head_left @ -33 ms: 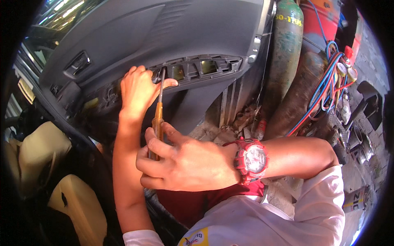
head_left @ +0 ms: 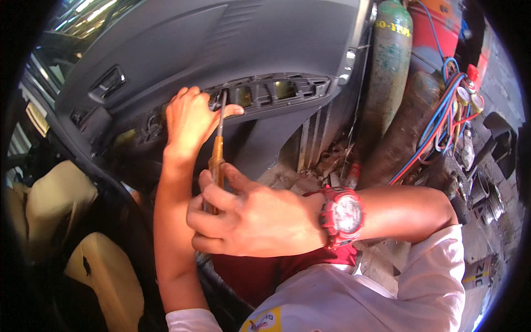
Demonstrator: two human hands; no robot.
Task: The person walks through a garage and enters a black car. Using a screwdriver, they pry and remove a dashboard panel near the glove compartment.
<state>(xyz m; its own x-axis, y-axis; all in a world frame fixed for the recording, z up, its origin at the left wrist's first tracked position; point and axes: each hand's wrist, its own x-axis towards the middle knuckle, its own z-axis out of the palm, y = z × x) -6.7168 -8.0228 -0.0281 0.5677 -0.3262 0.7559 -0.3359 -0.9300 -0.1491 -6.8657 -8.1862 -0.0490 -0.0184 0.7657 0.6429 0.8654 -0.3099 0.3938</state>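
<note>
My right hand (head_left: 249, 221) is closed round the amber handle of a screwdriver (head_left: 219, 152). The metal shaft points away from me, and its tip reaches the uncovered armrest (head_left: 260, 98) of a dark car door panel (head_left: 182, 50). My left hand (head_left: 191, 119) bears on this armrest just left of the shaft. Its fingers curl over the armrest with their tips hidden, while the thumb stretches right, behind the shaft. Ribbed black plastic and square openings show along the armrest. Whether the tip sits in a screw is too small to tell.
Beige seats (head_left: 61, 193) are at the left inside the car. Right of the door stand a green gas cylinder (head_left: 390, 66) and a rusty brown cylinder (head_left: 406, 130). Red and blue hoses (head_left: 437, 119) with gauges hang beside them. Metal parts (head_left: 489, 205) lie on the paved ground.
The view has shifted slightly, so most things appear a little further right. Both hands and the screwdriver keep about the same place against the door.
</note>
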